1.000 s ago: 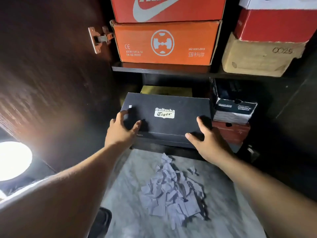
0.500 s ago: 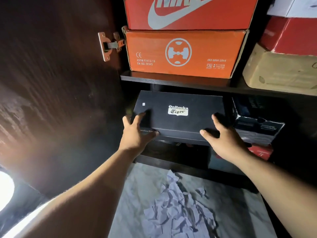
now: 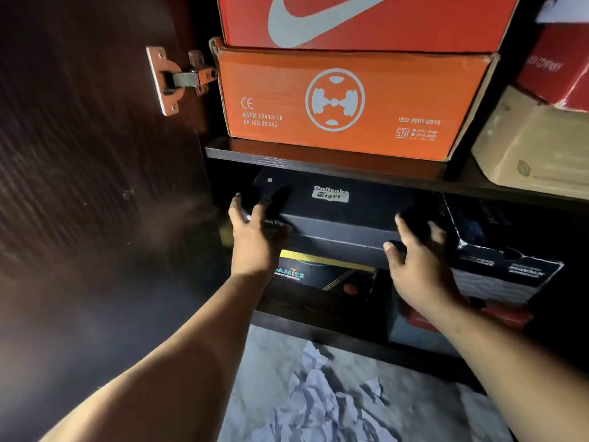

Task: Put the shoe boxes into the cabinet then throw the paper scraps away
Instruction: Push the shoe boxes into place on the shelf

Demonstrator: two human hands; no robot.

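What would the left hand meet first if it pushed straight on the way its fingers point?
The left hand already grips the black box; straight on lies only dark cabinet under the shelf. Depth is unclear.

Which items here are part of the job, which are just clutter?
In the job:
black box, held by left hand and right hand
paper scraps on the floor
cabinet

Just there:
orange box
red swoosh box
yellow-trimmed box
door hinge
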